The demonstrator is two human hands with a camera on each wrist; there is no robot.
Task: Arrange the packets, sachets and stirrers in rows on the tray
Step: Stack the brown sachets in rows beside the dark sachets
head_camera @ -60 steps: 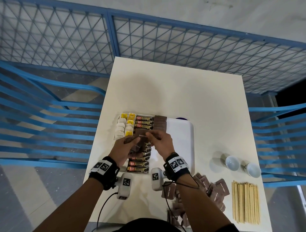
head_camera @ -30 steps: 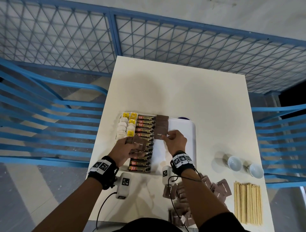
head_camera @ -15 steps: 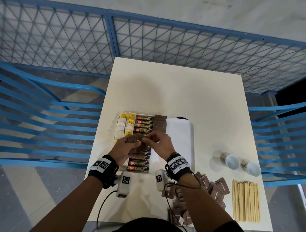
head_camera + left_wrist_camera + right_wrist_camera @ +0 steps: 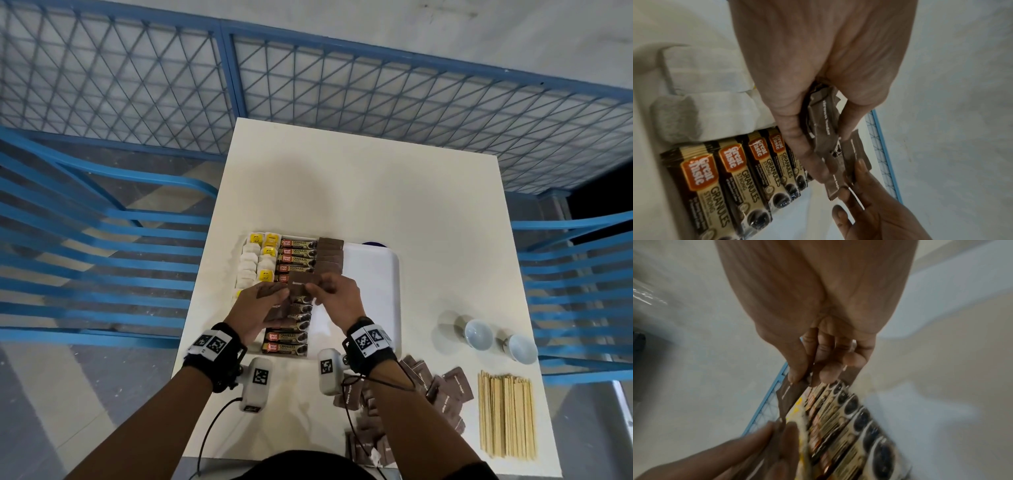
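A white tray [image 4: 373, 274] holds rows of white and yellow tea bags [image 4: 257, 260], coffee granule sachets [image 4: 294, 251] and brown sugar packets [image 4: 329, 255]. My left hand [image 4: 263, 305] grips a bunch of brown sugar packets [image 4: 824, 123] above the coffee row. My right hand [image 4: 334, 294] pinches the top brown packet [image 4: 301, 283] of that bunch between thumb and fingers [image 4: 797, 369]. Both hands meet over the middle of the tray. The coffee sachets [image 4: 731, 175] lie just below the left hand.
Loose brown packets [image 4: 421, 394] lie heaped at the table's near right. Wooden stirrers [image 4: 507, 416] lie in a bundle at the right edge, with two small white cups [image 4: 478, 334] behind them. Blue railings surround the white table [image 4: 359, 178].
The right hand laid a brown packet in the row at the tray's far side, then came back to the left hand's bunch and now pinches another packet.
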